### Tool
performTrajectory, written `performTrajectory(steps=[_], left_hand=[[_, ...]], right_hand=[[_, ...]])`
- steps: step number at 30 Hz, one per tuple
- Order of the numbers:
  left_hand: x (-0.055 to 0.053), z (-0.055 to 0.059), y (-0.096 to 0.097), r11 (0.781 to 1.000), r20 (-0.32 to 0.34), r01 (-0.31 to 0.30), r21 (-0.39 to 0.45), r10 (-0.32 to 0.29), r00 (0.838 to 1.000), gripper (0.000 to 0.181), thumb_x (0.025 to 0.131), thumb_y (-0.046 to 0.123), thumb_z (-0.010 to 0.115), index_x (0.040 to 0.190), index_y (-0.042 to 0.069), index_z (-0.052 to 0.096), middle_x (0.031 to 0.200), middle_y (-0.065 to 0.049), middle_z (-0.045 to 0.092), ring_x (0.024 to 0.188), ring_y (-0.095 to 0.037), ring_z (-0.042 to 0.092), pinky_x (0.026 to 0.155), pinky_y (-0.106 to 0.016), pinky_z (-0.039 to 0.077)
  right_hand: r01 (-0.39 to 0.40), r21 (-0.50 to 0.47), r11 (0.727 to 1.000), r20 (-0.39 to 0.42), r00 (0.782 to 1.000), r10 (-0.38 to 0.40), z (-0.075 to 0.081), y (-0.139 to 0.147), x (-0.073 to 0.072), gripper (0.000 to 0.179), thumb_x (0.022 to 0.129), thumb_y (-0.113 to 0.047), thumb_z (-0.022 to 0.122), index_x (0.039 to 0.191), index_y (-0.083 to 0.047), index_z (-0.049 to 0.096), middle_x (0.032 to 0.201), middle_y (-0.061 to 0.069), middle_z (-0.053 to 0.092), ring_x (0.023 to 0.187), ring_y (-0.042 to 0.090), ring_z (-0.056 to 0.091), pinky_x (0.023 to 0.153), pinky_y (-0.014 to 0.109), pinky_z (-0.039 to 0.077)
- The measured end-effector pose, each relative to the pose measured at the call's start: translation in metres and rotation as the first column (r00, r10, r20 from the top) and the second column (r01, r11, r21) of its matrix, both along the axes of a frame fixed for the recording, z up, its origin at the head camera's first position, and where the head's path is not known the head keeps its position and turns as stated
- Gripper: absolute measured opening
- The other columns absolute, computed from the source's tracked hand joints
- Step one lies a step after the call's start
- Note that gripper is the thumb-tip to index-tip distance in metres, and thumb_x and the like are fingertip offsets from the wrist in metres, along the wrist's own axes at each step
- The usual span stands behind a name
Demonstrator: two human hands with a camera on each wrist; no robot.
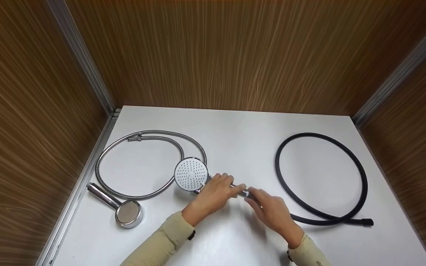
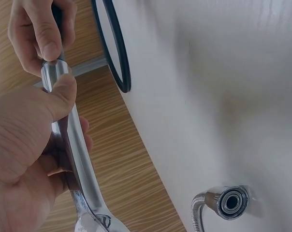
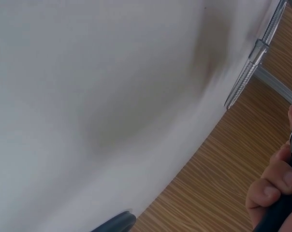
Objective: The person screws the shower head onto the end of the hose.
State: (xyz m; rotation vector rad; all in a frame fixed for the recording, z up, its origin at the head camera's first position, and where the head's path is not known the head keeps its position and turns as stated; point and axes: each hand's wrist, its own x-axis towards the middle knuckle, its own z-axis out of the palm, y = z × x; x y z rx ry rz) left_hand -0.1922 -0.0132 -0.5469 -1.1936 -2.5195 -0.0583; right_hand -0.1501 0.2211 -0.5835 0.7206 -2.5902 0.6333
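My left hand [image 1: 215,192] grips the chrome handle of a hand shower [image 1: 190,174], its round white spray face turned up. In the left wrist view the thumb lies along the shiny handle [image 2: 83,150], with fingers curled beneath it. My right hand [image 1: 272,210] pinches the end of a black shower hose [image 1: 318,222] right at the handle's lower end. Both hands are above the white table. The right wrist view shows the curled fingers [image 3: 276,181] around the black hose end [image 3: 277,212]; the joint with the handle is partly covered by them.
A coiled metal shower hose [image 1: 150,132] lies on the table [image 1: 235,129] at the left. Nearer me is a second hand shower [image 1: 128,212]. The black hose's free end [image 1: 367,222] points right. Wood-grain panels [image 1: 213,55] enclose the back and sides.
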Motion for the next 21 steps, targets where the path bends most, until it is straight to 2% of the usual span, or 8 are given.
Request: performTrajectory(steps=[6, 9, 13, 16, 21], left_hand=[[0.0, -0.0009, -0.0006, 1.0, 0.003, -0.001, -0.007, 0.001, 1.0, 0.033, 0.098, 0.033, 0.07, 0.13, 0.032, 0.062, 0.093, 0.001, 0.063, 0.083, -0.016, 0.057, 0.08, -0.029, 0.05], [-0.0002, -0.001, -0.0011, 1.0, 0.012, 0.0, -0.011, 0.0, 1.0, 0.034, 0.099, 0.033, 0.07, 0.131, 0.033, 0.061, 0.094, 0.001, 0.063, 0.084, -0.016, 0.056, 0.081, -0.029, 0.05], [-0.0006, -0.0015, -0.0017, 1.0, 0.018, 0.001, -0.01, 0.0, 1.0, 0.033, 0.099, 0.033, 0.07, 0.131, 0.033, 0.061, 0.094, 0.001, 0.063, 0.083, -0.016, 0.054, 0.08, -0.028, 0.05], [-0.0006, -0.0026, -0.0022, 1.0, 0.013, 0.004, -0.006, -0.004, 1.0, 0.032, 0.099, 0.033, 0.07, 0.13, 0.032, 0.061, 0.094, 0.0, 0.063, 0.083, -0.016, 0.054, 0.08, -0.028, 0.05], [-0.0007, -0.0041, -0.0028, 1.0, 0.009, 0.008, 0.0, -0.008, 1.0, 0.032, 0.099, 0.033, 0.07, 0.129, 0.032, 0.061, 0.094, 0.0, 0.064, 0.084, -0.016, 0.056, 0.08, -0.029, 0.051]], right_hand=[[0.014, 0.007, 1.0, 0.016, 1.0, -0.014, -0.0013, -0.0009, 0.0007, 0.025, 0.098, -0.022, 0.075, 0.12, -0.012, 0.071, 0.082, -0.01, 0.065, 0.061, -0.001, 0.045, 0.054, 0.021, 0.043], [0.033, 0.004, 0.999, 0.046, 0.998, -0.033, -0.0018, -0.0019, 0.0012, 0.03, 0.097, -0.026, 0.077, 0.122, -0.012, 0.069, 0.079, -0.011, 0.064, 0.059, -0.002, 0.043, 0.053, 0.02, 0.041], [0.057, 0.009, 0.998, 0.067, 0.996, -0.057, -0.0025, -0.0032, 0.0015, 0.034, 0.094, -0.028, 0.08, 0.12, -0.013, 0.063, 0.079, -0.008, 0.07, 0.058, -0.001, 0.05, 0.053, 0.021, 0.044], [0.052, 0.009, 0.999, 0.062, 0.997, -0.052, -0.0033, -0.0035, 0.0014, 0.029, 0.095, -0.025, 0.079, 0.115, -0.014, 0.062, 0.079, -0.01, 0.07, 0.058, -0.001, 0.05, 0.053, 0.021, 0.043], [0.03, 0.002, 1.0, 0.032, 0.999, -0.03, -0.0058, -0.0033, 0.001, 0.021, 0.096, -0.024, 0.078, 0.111, -0.015, 0.064, 0.076, -0.014, 0.058, 0.059, -0.002, 0.039, 0.052, 0.019, 0.036]])
